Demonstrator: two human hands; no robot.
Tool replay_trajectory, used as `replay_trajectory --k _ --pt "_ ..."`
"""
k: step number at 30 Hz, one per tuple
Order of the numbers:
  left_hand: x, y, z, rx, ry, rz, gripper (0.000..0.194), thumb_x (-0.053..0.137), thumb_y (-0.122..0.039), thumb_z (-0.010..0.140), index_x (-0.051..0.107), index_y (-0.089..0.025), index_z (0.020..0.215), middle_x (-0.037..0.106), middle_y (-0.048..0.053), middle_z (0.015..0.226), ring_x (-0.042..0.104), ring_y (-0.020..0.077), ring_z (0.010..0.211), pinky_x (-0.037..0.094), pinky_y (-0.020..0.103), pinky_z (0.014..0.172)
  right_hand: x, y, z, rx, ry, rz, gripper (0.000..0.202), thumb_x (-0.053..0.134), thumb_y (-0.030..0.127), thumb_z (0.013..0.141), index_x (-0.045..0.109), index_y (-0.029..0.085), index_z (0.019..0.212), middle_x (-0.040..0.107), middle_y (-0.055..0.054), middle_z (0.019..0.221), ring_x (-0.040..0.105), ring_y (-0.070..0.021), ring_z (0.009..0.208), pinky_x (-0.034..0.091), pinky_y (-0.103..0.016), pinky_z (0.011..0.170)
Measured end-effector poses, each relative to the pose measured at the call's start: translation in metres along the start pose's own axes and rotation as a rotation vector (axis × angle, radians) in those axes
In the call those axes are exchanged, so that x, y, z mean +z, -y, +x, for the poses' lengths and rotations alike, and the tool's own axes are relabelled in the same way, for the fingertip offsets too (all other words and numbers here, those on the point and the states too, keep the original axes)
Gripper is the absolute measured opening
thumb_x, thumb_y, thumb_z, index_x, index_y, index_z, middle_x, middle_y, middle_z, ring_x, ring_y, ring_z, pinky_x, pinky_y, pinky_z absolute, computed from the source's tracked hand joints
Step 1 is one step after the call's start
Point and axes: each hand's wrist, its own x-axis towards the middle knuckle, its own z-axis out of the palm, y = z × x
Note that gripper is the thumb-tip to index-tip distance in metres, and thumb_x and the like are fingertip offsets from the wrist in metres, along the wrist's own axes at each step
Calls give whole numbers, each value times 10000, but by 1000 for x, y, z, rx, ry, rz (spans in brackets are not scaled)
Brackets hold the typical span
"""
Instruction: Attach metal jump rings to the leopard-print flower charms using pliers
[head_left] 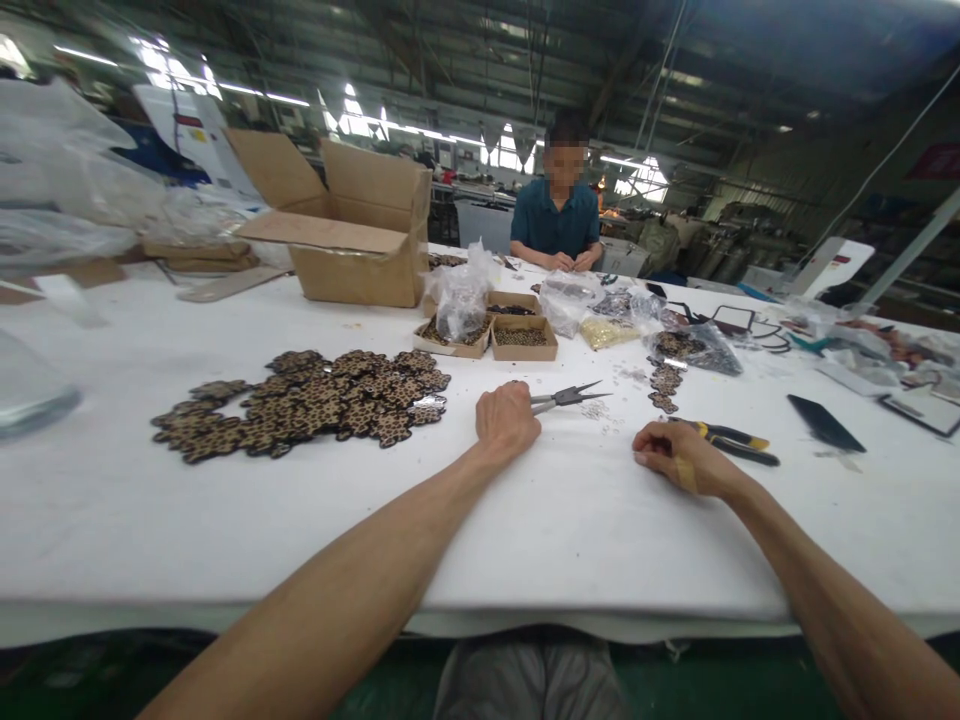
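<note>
My left hand (508, 416) is closed around needle-nose pliers (571, 394), whose slim jaws are slightly parted and point right. Just past the jaws, small metal rings (609, 418) lie scattered on the white table. My right hand (679, 452) rests to the right of these rings, thumb and fingertips pinched together; anything between them is too small to make out. A strip of tape is wrapped on one finger. Directly behind that hand lie pliers with yellow and black handles (731, 440), their head partly hidden. A strip of leopard-print pieces (665, 384) lies beyond.
A large heap of leopard-print pieces (322, 405) covers the left side. Small cardboard trays (523, 350) of parts and an open carton (360, 270) stand behind. A phone (825, 422) lies right. Across the table (525, 550), another person (556, 225) works with both hands.
</note>
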Motion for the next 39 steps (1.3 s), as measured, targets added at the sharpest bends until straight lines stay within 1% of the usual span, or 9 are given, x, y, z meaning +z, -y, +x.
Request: replay_trajectory --k 7,15,21,24,26,28,31,33,39 --pt "-3 -1 0 -15 31 -29 238 622 -186 774 668 -199 1007 710 108 1037 663 277 1000 489 366 870 0 -4 -1 -22 -8 47 156 663 307 804 734 192 882 611 -4 671 480 -151 606 367 -265 551" --pt "-6 -3 -1 -25 49 -25 262 612 -177 761 669 -197 1016 704 106 1050 653 273 997 482 365 861 -8 7 4 -1 113 23 157 623 304 829 709 178 866 613 -3 662 488 -144 587 359 -251 515" --pt "-17 -4 -6 32 22 -15 188 592 -155 774 672 -172 944 692 116 1034 578 275 1096 426 393 978 -8 10 5 -28 118 -59 110 649 273 797 706 181 819 662 -17 671 528 -154 577 370 -257 516" --pt "-24 -2 -9 19 49 -36 188 593 -174 787 675 -176 956 686 134 1038 562 289 1121 474 369 904 -5 11 5 -55 88 -38 109 654 288 817 695 188 820 673 -24 705 549 -163 611 389 -267 540" --pt "-27 -1 -10 4 72 -39 204 586 -178 790 678 -175 972 687 141 1025 582 291 1101 498 361 858 -6 12 11 -66 32 88 152 660 337 842 682 187 828 672 -30 724 566 -172 642 416 -276 563" --pt "-31 -2 -10 -1 89 -27 215 582 -175 787 680 -165 978 692 146 1001 610 293 1073 508 365 847 -10 16 23 -61 -90 263 222 677 404 850 672 182 838 666 -38 733 581 -179 666 446 -288 587" --pt "-38 -4 -12 -10 125 -14 232 587 -175 786 677 -157 999 697 154 1004 637 294 1063 509 367 860 -16 25 49 -75 -262 456 302 733 472 813 673 177 846 667 -47 739 598 -181 674 485 -303 619" --pt "-42 -4 -14 -18 146 -9 239 577 -168 793 669 -160 1014 700 155 1019 644 290 1068 507 365 872 -16 31 67 -121 -303 527 335 776 490 773 677 181 859 671 -46 753 608 -178 677 507 -310 634" --pt "-44 5 -17 41 130 24 250 463 -110 825 625 -169 1007 690 141 987 669 275 950 512 384 826 12 27 86 -145 -465 662 354 808 482 741 701 185 901 674 -37 746 608 -174 628 520 -326 603"
